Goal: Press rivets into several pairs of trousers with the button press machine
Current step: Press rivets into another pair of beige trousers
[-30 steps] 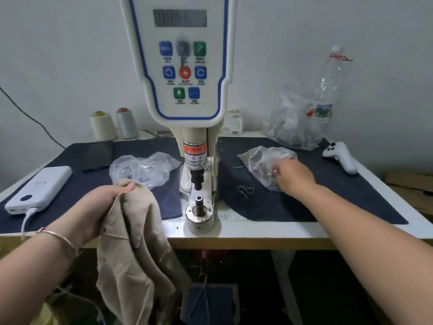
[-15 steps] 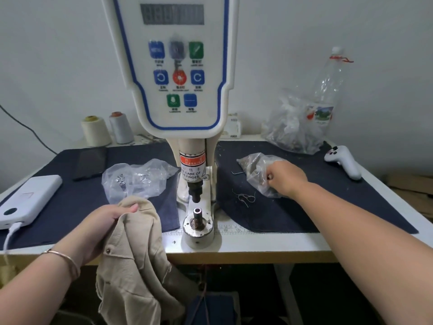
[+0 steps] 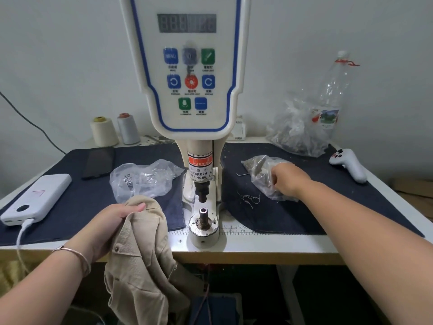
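1. The button press machine [image 3: 196, 90] is standing at the middle of the white table [image 3: 269, 245], its control panel facing the camera and its round lower die [image 3: 203, 225] sitting at the table's front edge.
2. The left hand [image 3: 110, 227] is gripping a bunched fold of the beige trousers [image 3: 143, 261] just left of the die; the thumb is lying over the top of the fabric, and the rest of the cloth is hanging below the table edge.
3. A thin bracelet [image 3: 75, 256] is circling the left wrist.
4. The right hand [image 3: 289, 180] is reaching to the right of the machine, with its fingers curled into a small clear bag of rivets [image 3: 260, 171] lying on the dark mat [image 3: 328, 207]; what the fingertips are pinching cannot be told.
5. A second clear bag [image 3: 145, 178] holding small metal pieces is lying just left of the machine's column, behind the trousers.
6. Farther left of the machine, a white power bank [image 3: 37, 198] with a cable and a dark phone [image 3: 99, 161] are resting on the mat.
7. Two thread cones [image 3: 114, 131] are standing behind, left of the machine.
8. To the machine's far right, a white controller [image 3: 350, 166] is lying near a large crumpled bag [image 3: 297, 130] and an empty plastic bottle [image 3: 332, 95].
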### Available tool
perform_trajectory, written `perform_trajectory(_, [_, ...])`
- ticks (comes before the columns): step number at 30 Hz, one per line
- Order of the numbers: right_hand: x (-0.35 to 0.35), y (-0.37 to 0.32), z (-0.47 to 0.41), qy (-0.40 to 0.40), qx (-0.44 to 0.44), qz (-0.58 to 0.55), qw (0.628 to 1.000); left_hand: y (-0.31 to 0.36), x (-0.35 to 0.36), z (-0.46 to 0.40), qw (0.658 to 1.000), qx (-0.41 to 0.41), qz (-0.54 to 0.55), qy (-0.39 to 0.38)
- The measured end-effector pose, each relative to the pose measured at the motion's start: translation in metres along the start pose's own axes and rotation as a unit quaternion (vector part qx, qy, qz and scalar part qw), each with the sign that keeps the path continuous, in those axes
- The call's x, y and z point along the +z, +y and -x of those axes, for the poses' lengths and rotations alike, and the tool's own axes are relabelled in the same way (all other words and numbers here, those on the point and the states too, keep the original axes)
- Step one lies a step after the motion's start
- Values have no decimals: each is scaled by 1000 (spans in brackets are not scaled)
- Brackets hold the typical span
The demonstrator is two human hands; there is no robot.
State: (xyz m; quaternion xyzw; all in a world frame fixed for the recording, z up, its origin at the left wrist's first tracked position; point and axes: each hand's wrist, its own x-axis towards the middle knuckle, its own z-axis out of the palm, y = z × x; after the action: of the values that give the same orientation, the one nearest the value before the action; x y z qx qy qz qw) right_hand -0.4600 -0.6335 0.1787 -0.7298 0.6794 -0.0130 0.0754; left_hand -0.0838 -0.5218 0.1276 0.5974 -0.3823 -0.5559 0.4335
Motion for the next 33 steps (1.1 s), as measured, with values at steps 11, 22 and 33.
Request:
perform_trajectory(11, [-3, 1, 20, 9, 52, -14, 999, -2, -1, -1, 1000, -3, -3, 5])
perform_trajectory(22, [4, 15, 32, 151, 30, 4, 988, -4, -4, -6, 1000, 5, -5, 28])
perform_trajectory(33, [31, -8, 70, 315, -92, -344, 880, -6, -6, -8, 1000, -10, -8, 11])
